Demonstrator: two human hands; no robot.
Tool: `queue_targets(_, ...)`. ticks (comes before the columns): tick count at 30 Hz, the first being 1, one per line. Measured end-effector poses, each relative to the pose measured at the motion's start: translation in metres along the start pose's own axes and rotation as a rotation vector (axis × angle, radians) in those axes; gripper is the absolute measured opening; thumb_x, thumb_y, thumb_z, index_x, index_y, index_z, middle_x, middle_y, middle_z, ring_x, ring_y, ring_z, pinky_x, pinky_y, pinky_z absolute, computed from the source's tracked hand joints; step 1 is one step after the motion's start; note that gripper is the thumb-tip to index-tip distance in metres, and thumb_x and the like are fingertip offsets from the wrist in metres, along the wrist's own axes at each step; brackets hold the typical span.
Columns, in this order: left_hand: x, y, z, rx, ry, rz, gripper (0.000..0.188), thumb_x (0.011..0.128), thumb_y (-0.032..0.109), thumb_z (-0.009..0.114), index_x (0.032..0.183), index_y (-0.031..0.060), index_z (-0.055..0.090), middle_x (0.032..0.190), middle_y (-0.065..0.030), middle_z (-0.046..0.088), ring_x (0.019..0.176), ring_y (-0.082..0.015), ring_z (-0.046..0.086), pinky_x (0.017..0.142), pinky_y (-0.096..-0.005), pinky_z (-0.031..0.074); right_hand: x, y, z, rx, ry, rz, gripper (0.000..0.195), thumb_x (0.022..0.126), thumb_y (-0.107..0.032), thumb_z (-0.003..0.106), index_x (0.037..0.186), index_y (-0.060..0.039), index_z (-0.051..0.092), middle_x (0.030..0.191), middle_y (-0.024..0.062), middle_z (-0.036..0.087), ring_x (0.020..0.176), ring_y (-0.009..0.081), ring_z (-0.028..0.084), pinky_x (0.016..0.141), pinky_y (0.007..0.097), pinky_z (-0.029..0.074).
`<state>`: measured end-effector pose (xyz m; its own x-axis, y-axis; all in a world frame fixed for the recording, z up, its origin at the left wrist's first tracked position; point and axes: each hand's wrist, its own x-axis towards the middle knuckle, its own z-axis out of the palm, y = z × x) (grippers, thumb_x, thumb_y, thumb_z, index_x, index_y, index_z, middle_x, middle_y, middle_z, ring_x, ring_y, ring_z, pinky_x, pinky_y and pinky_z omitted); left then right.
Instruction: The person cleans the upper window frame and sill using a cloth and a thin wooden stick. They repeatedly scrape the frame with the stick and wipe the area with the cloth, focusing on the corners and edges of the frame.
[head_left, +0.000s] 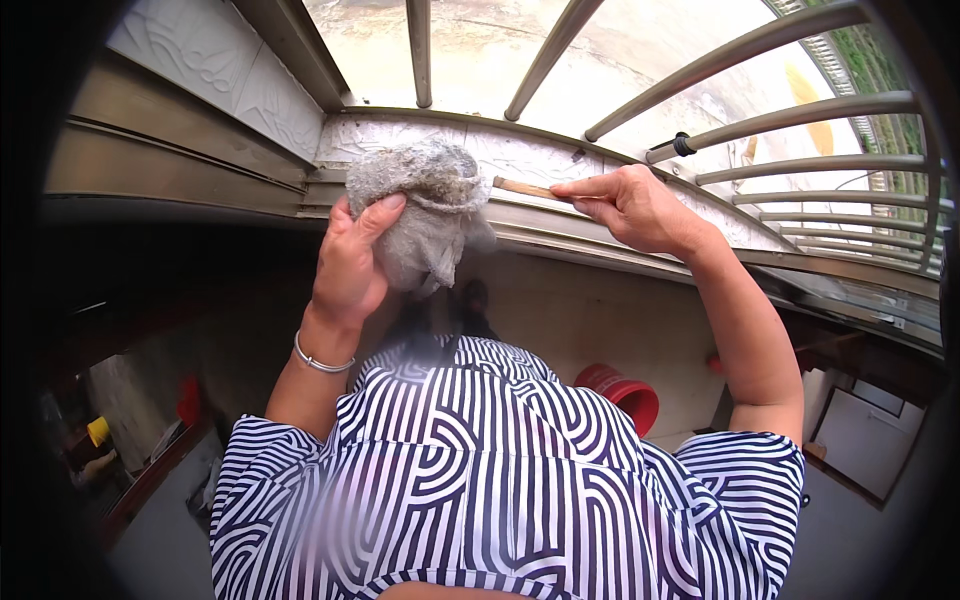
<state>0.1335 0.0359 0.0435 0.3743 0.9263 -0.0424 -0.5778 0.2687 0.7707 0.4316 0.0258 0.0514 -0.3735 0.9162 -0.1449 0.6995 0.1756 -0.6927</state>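
A damp-looking grey cloth (420, 202) is bunched up in my left hand (352, 259), with the thumb pressed over its near side and a loose end hanging down. Between the thumb and fingers of my right hand (641, 206) is a thin wooden stick (529, 187), pointing left. Its blunt tip stops just short of the cloth's right edge; whether they touch I cannot tell. Both hands are above the metal window track (555, 217), beside a white sill with a raised pattern (517, 154).
Metal window bars (551, 56) fan out beyond the sill. A black wrap (681, 144) circles one bar. A sliding window frame (187, 127) lies to the left. On the floor behind, to the right, a red bucket (619, 397) lies tilted or on its side.
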Motion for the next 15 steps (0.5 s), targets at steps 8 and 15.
queue_targets(8,0.022,0.067,-0.010,0.046,0.004,0.153,0.032,0.091,0.008,0.044,0.121,-0.0031,0.049,0.117,-0.0136,0.056,0.109,-0.0255,0.055,0.096,-0.0395,0.043,-0.065,0.011,0.051,0.788,-0.043,0.294,0.029,0.089,-0.010,0.055,0.117,-0.0085,0.061,0.063,-0.0078,0.046,0.056,0.0013,0.036,0.050,0.0180,0.033)
queue_targets(15,0.018,0.110,-0.016,-0.052,-0.294,0.158,0.038,0.091,0.013,0.043,0.125,-0.0052,0.044,0.124,-0.0170,0.051,0.116,-0.0282,0.048,0.101,-0.0415,0.035,-0.044,-0.011,0.107,0.928,-0.043,0.193,0.036,0.090,-0.012,0.053,0.126,-0.0077,0.053,0.060,-0.0074,0.042,0.054,0.0023,0.034,0.049,0.0187,0.032)
